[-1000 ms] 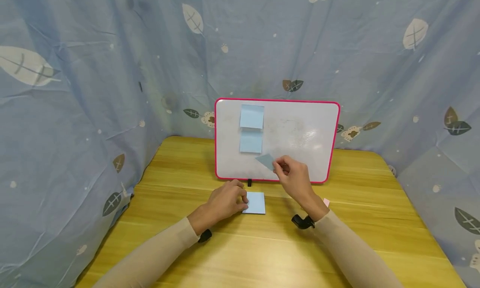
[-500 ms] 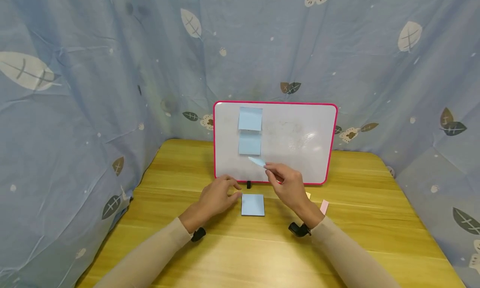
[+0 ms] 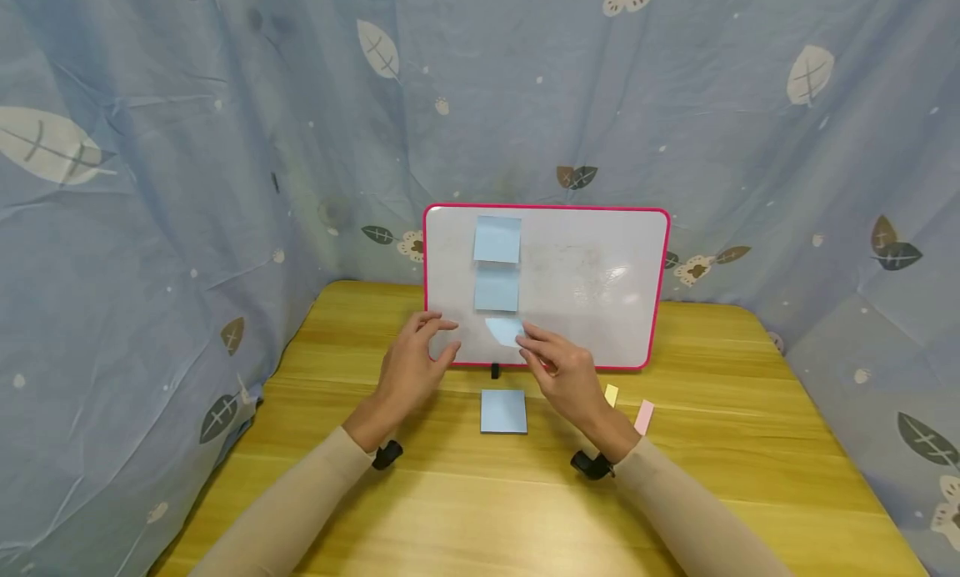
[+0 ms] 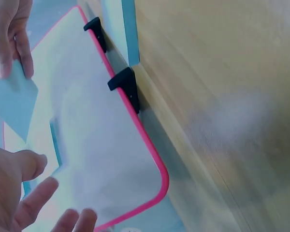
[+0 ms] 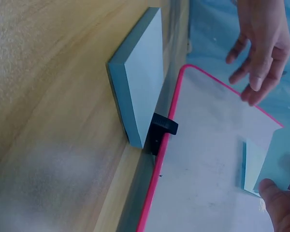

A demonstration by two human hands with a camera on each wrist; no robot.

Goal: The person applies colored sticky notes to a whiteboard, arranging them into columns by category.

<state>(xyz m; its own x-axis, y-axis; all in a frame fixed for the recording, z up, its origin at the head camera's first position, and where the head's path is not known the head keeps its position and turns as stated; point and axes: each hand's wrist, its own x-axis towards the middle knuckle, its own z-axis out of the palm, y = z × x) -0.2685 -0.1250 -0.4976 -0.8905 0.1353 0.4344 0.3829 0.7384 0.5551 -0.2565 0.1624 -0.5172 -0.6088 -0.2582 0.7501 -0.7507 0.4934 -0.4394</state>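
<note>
Between thumb and fingers my right hand [image 3: 564, 375] pinches a loose light-blue sticky note [image 3: 502, 331] by its right edge, in front of the lower part of a pink-framed whiteboard [image 3: 592, 327]. My left hand [image 3: 408, 362] is to the left of that note, fingers spread and holding nothing. Two more blue notes are stuck on the board, an upper sticky note [image 3: 497, 240] directly above a lower sticky note [image 3: 497, 288]. A pad of blue sticky notes [image 3: 503, 412] lies on the table between my wrists. In the left wrist view the pinched note [image 4: 14, 99] hangs from the right fingers.
The whiteboard stands near the back of the wooden table [image 3: 480, 510], with a black clip foot [image 3: 495, 371] at its lower edge. Right of my right wrist lie a yellow strip [image 3: 611, 394] and a pink strip [image 3: 643, 417]. A patterned blue curtain [image 3: 480, 102] surrounds the table.
My right hand has carried the note left, under the two stuck notes. My left hand has left the pad and risen toward the board's lower left.
</note>
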